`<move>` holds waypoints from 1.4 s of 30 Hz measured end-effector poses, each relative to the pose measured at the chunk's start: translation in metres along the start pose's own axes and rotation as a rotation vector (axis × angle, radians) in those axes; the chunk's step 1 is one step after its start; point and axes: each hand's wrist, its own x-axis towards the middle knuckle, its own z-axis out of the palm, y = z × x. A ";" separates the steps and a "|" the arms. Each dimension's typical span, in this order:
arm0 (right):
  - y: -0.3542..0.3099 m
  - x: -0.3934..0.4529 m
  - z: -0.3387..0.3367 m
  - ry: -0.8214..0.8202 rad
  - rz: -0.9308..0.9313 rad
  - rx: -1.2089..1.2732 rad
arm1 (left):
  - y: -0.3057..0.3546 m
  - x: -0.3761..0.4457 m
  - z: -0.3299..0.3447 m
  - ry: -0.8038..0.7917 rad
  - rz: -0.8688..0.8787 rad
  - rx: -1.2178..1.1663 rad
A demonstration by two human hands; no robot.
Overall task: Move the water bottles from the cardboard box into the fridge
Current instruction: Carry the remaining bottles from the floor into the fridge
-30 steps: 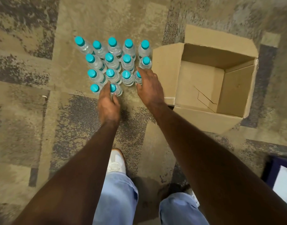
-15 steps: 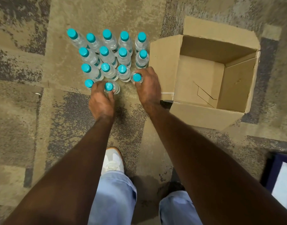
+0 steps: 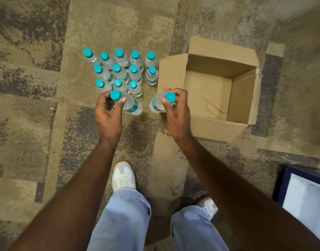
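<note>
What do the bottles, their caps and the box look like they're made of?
Bottle in the left hand: clear, glossy, see-through, likely thin plastic. Its cap: opaque teal, smooth, probably harder plastic. Box: matte brown cardboard, with folded flaps and creases.

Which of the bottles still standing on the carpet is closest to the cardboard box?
The bottle at the right end of the second row, beside the cardboard box; the others stand farther left or back.

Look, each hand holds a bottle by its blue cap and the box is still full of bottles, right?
Not quite. The head view shows the box is empty. The left hand and right hand do each hold a bottle by its blue cap.
</note>
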 end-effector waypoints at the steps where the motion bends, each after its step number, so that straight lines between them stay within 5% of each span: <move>1: -0.006 -0.002 -0.011 0.018 0.021 0.036 | 0.014 -0.003 0.002 -0.003 0.005 -0.011; 17: -0.103 -0.077 -0.194 0.392 0.180 0.453 | 0.159 -0.108 0.064 -0.362 -0.106 -0.221; 32: -0.143 -0.196 -0.361 0.850 0.306 0.688 | 0.291 -0.238 0.203 -0.958 -0.200 -0.130; 42: -0.142 -0.246 -0.451 1.186 0.411 1.050 | 0.314 -0.345 0.309 -1.341 -0.468 -0.058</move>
